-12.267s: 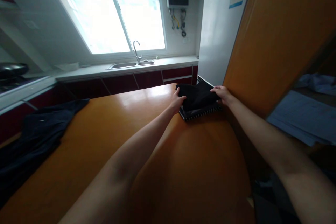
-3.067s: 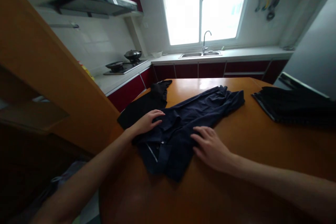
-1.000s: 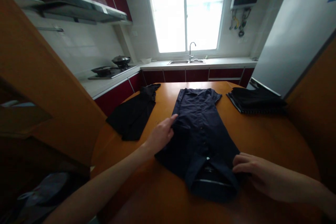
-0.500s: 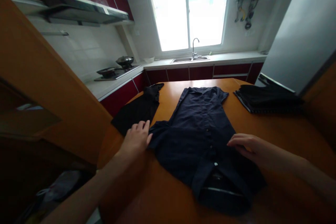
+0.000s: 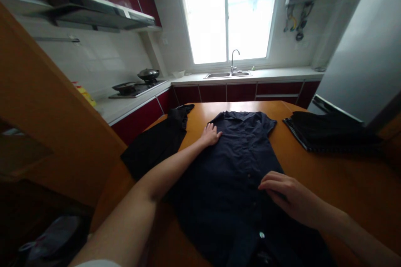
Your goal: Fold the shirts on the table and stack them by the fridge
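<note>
A dark navy button-up shirt lies spread face up, its collar end close to me and its hem at the far side. My left hand rests flat on the shirt's left edge near the hem, fingers spread. My left forearm hides the left sleeve. Over the shirt's right front is my right hand, its fingers loosely bent and no cloth visibly gripped. A black garment lies to the left of the shirt. The collar is partly cut off at the bottom of the view.
Folded dark clothes are stacked at the right of the wooden table. Beyond it are a counter with a sink, and a stove with a lidded pan. A fridge stands at the right.
My left hand has moved away from the near left sleeve to the shirt's far left edge. The right hand stays over the right front. The view has shifted slightly.
</note>
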`<control>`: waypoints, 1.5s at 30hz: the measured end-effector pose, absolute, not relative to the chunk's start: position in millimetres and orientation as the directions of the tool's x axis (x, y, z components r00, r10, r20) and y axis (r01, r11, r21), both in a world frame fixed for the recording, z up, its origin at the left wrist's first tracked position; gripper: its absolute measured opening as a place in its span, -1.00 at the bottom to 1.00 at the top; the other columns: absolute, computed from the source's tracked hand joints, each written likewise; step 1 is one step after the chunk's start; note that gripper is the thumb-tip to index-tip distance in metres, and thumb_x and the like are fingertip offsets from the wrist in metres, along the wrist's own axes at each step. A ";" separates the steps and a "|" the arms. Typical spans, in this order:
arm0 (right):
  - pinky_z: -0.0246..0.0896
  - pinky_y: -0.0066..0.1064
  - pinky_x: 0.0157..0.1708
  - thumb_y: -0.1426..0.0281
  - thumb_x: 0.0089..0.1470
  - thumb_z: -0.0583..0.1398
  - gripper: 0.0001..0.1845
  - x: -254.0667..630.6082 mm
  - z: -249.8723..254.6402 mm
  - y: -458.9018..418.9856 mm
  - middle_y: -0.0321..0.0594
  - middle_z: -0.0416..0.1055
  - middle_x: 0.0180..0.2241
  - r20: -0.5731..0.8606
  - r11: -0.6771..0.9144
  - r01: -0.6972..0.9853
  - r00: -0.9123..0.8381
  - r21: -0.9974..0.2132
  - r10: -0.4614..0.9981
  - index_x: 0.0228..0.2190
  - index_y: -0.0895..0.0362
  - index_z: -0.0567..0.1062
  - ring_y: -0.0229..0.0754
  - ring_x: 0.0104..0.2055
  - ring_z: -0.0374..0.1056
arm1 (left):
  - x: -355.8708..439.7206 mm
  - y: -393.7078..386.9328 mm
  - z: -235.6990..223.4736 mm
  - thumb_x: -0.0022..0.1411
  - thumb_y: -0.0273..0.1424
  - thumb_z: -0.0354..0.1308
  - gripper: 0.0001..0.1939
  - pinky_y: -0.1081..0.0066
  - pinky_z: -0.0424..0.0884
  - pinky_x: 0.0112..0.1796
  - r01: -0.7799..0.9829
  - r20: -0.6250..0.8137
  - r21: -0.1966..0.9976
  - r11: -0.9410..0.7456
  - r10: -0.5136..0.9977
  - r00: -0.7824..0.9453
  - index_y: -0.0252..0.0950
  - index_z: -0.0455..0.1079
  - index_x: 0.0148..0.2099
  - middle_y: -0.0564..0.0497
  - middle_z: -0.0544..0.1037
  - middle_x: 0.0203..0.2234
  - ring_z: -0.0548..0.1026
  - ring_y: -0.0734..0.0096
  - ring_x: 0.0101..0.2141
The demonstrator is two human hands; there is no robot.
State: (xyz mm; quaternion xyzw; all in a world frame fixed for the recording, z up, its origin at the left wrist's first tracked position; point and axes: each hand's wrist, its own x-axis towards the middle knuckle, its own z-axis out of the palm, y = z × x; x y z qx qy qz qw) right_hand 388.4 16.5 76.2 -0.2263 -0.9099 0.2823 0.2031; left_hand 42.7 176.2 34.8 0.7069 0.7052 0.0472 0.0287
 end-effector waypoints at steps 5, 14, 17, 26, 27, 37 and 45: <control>0.35 -0.31 -0.11 0.49 0.27 0.05 -0.69 398.5 82.7 18.9 -0.10 0.51 -0.14 0.226 0.702 0.307 -0.800 -0.643 0.556 -0.12 0.04 0.55 -0.10 -0.11 0.43 | -5.2 216.2 36.6 0.49 -0.12 -0.22 -0.35 -0.06 -0.03 0.28 0.990 0.060 0.107 0.093 0.993 -0.100 -0.51 0.08 0.38 -0.43 0.05 0.38 0.00 -0.12 0.38; 0.33 -0.24 -0.25 0.34 0.23 0.07 -0.73 442.7 67.2 38.3 -0.10 0.58 -0.27 0.097 0.329 0.759 -0.335 -0.562 0.937 -0.31 0.05 0.58 -0.01 -0.25 0.50 | 25.5 203.7 43.2 0.49 -0.25 -0.14 -0.44 -0.04 -0.14 0.31 0.998 0.159 0.067 -0.021 0.987 0.010 -0.46 0.10 0.39 -0.33 0.00 0.41 -0.12 -0.08 0.40; 0.23 -0.30 -0.41 0.28 0.25 0.06 -0.66 456.3 61.8 26.9 -0.14 0.54 -0.45 -0.082 0.218 0.824 -0.304 -0.524 0.949 -0.49 0.06 0.52 -0.07 -0.41 0.46 | 58.6 162.1 48.1 0.48 -0.23 -0.06 -0.48 -0.09 -0.10 0.31 0.959 0.125 0.041 -0.280 0.954 0.273 -0.36 0.20 0.35 -0.26 0.09 0.39 -0.06 -0.07 0.39; 0.13 -0.44 -0.50 0.35 0.01 0.26 -0.58 443.2 66.5 -17.7 -0.39 0.39 -0.50 -0.202 -0.009 0.448 -0.384 -0.894 0.901 -0.05 0.11 0.42 -0.25 -0.48 0.30 | 163.5 -21.4 99.3 0.38 -0.36 0.13 -0.58 0.21 0.36 0.15 0.591 0.167 0.437 -0.678 0.707 0.687 -0.15 0.31 0.25 -0.08 0.44 0.12 0.41 0.21 0.11; 0.09 -0.44 -0.52 0.37 -0.02 0.27 -0.56 438.0 67.6 -17.9 -0.43 0.35 -0.54 -0.193 -0.045 0.377 -0.364 -0.925 0.911 -0.05 0.12 0.41 -0.27 -0.51 0.26 | 172.9 -37.5 102.7 0.35 -0.34 0.17 -0.53 0.20 0.39 0.12 0.564 0.172 0.459 -0.686 0.691 0.702 -0.14 0.28 0.27 -0.08 0.45 0.10 0.43 0.19 0.08; 0.37 -0.24 -0.11 0.49 -0.11 0.29 -0.34 398.3 83.5 -39.6 -0.15 0.54 -0.13 -0.306 -0.494 -0.271 -0.520 -0.826 0.797 0.08 0.06 0.31 -0.14 -0.15 0.49 | 176.6 -67.3 85.1 0.33 -0.55 0.08 -0.82 0.22 0.44 -0.11 0.594 0.176 0.264 -0.760 0.643 0.745 -0.21 0.38 -0.08 -0.05 0.45 -0.19 0.42 0.20 -0.15; 0.31 -0.17 0.01 0.45 0.02 0.27 -0.51 413.5 52.3 -53.9 -0.15 0.42 -0.11 0.091 0.291 0.386 -0.459 -0.876 0.884 0.04 0.08 0.47 -0.09 -0.07 0.37 | 133.5 -72.0 56.8 0.14 -0.69 -0.05 -0.73 0.41 0.36 -0.28 0.555 0.189 0.660 -0.507 0.826 0.531 -0.22 0.28 -0.24 0.01 0.38 -0.27 0.41 0.38 -0.29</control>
